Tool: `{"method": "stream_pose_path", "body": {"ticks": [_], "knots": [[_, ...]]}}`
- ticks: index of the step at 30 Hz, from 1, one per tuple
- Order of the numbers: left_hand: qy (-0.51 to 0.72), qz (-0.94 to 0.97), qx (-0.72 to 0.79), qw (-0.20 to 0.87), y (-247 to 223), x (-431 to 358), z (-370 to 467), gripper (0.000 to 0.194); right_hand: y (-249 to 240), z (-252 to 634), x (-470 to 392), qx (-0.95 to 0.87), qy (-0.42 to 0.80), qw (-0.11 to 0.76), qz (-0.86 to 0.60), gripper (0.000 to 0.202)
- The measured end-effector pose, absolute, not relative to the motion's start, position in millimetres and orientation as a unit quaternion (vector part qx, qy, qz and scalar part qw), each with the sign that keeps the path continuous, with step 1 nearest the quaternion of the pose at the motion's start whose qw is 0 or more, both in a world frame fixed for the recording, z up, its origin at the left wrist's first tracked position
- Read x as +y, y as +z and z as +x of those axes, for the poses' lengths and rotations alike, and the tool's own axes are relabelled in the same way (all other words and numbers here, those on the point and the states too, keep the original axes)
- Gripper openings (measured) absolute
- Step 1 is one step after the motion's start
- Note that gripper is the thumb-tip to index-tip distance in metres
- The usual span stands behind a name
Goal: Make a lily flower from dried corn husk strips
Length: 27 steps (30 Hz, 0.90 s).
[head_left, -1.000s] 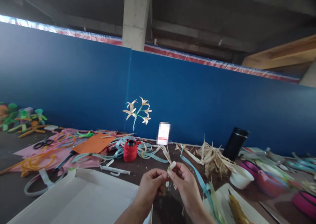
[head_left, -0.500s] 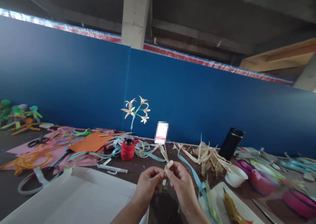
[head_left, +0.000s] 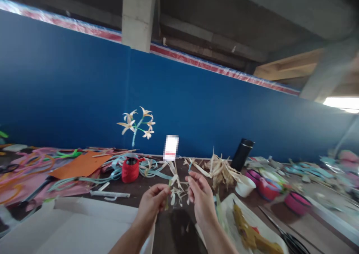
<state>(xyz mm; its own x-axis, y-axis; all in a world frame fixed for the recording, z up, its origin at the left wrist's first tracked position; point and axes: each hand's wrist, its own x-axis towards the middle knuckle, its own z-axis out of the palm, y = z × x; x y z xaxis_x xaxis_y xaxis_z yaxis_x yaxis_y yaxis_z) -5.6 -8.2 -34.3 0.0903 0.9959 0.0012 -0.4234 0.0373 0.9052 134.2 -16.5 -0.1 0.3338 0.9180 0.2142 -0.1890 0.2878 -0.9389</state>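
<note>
My left hand [head_left: 154, 201] is closed in a pinch on a thin pale-green stem [head_left: 167, 201], its lower end showing under the fingers. To its right, my right hand [head_left: 201, 194] pinches a light-blue ribbon [head_left: 190, 167], whose tip sticks up above the fingertips. The hands are apart, over the dark table. Between and beyond them lie pale dried husk strips [head_left: 174, 179] and small scraps. A spray of cream husk flowers [head_left: 137, 126] on a blue-wrapped stem stands upright at the back, left of the hands.
A white shallow box [head_left: 92, 224] lies front left. A red thread spool [head_left: 130, 170], orange sheet [head_left: 81, 164], dried husks [head_left: 221, 172], white cup [head_left: 245, 186] and black thermos [head_left: 242, 154] stand behind. At right are a yellow glue gun [head_left: 246, 228] and black-handled scissors [head_left: 294, 242].
My hands have moved apart from working together. The right hand has taken hold of the blue ribbon that lay on the table. The view has turned right.
</note>
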Motion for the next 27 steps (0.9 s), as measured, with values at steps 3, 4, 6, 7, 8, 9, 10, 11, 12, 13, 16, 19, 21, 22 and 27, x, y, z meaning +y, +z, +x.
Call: {"method": "stream_pose_path", "body": {"ticks": [3, 4, 6, 7, 8, 9, 10, 11, 12, 13, 16, 19, 21, 22, 27], "knots": [[0.565, 0.408, 0.353, 0.624, -33, -10, -8, 0.021, 31, 156, -37, -0.424, 0.363, 0.703, -0.44, 0.03], [0.572, 0.407, 0.354, 0.619, -34, -9, -9, 0.02, 43, 166, -46, -0.437, 0.349, 0.703, -0.439, 0.028], [0.573, 0.399, 0.349, 0.625, -37, -7, -10, 0.02, 62, 193, -66, -0.473, 0.299, 0.698, -0.447, 0.025], [0.573, 0.392, 0.35, 0.629, -39, -5, -11, 0.022, 69, 208, -77, -0.487, 0.27, 0.688, -0.465, 0.024], [0.572, 0.385, 0.352, 0.633, -40, -4, -11, 0.024, 73, 225, -86, -0.496, 0.241, 0.676, -0.489, 0.024], [0.573, 0.379, 0.355, 0.634, -40, -3, -11, 0.026, 75, 243, -95, -0.503, 0.212, 0.66, -0.516, 0.024], [0.568, 0.376, 0.357, 0.639, -41, -2, -10, 0.027, 74, 261, -103, -0.511, 0.188, 0.635, -0.547, 0.023], [0.568, 0.371, 0.36, 0.641, -40, -1, -9, 0.027, 70, 278, -110, -0.52, 0.164, 0.603, -0.582, 0.022], [0.567, 0.367, 0.36, 0.643, -39, 0, -7, 0.028, 65, 293, -115, -0.532, 0.141, 0.562, -0.618, 0.02], [0.569, 0.364, 0.359, 0.645, -37, 1, -4, 0.028, 59, 306, -121, -0.547, 0.118, 0.512, -0.652, 0.017], [0.578, 0.355, 0.347, 0.647, -31, 4, 10, 0.027, 35, 330, -134, -0.595, 0.078, 0.335, -0.726, 0.015], [0.583, 0.355, 0.328, 0.653, -28, 6, 29, 0.025, 10, 336, -144, -0.632, 0.026, 0.186, -0.752, 0.037], [0.579, 0.355, 0.321, 0.66, -31, 7, 40, 0.025, -5, 337, -146, -0.656, 0.007, 0.124, -0.745, 0.05], [0.579, 0.354, 0.322, 0.66, -33, 8, 43, 0.025, -13, 337, -145, -0.662, 0.008, 0.1, -0.743, 0.054], [0.562, 0.375, 0.315, 0.667, -46, 14, 42, 0.023, -38, 346, -129, -0.669, -0.024, 0.078, -0.739, 0.059]]}}
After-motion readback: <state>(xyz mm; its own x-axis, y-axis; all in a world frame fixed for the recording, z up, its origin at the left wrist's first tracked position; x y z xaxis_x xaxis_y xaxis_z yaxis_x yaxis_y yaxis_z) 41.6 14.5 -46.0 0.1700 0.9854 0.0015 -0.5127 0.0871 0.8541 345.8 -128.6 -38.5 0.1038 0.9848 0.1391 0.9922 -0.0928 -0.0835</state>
